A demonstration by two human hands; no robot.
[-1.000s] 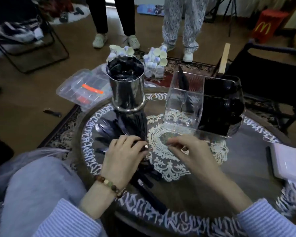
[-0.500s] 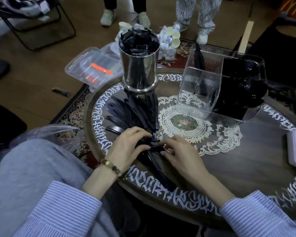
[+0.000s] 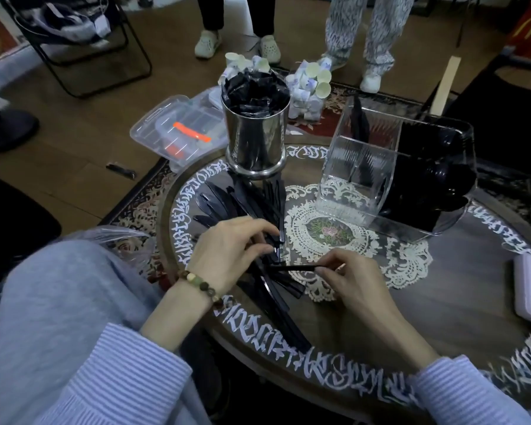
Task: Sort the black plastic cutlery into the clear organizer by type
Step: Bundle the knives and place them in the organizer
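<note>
- Your left hand (image 3: 227, 253) lay curled over the fanned pile of black plastic cutlery (image 3: 246, 210) on the left part of the round dark tabletop with white lettering round its rim (image 3: 442, 302), fingertips pressing on the handles, probably to keep the pile from sliding while one piece came out.
- Your right hand (image 3: 354, 282) pinched the end of one thin black plastic piece (image 3: 295, 267) between thumb and fingers, holding it roughly level just above the pile's near end; its type cannot be told from here.
- The clear ribbed plastic organizer (image 3: 362, 167) stood toward the far right edge of the tabletop, well apart from both hands. Its right compartment looked dark and full, while its left one held only a few black pieces leaning upright.
- A shiny steel cylinder stuffed with crumpled black wrappers (image 3: 255, 136) stood at the far edge, just beyond the pile.
- Judging by the remaining pile, the sorting was far from finished.
</note>
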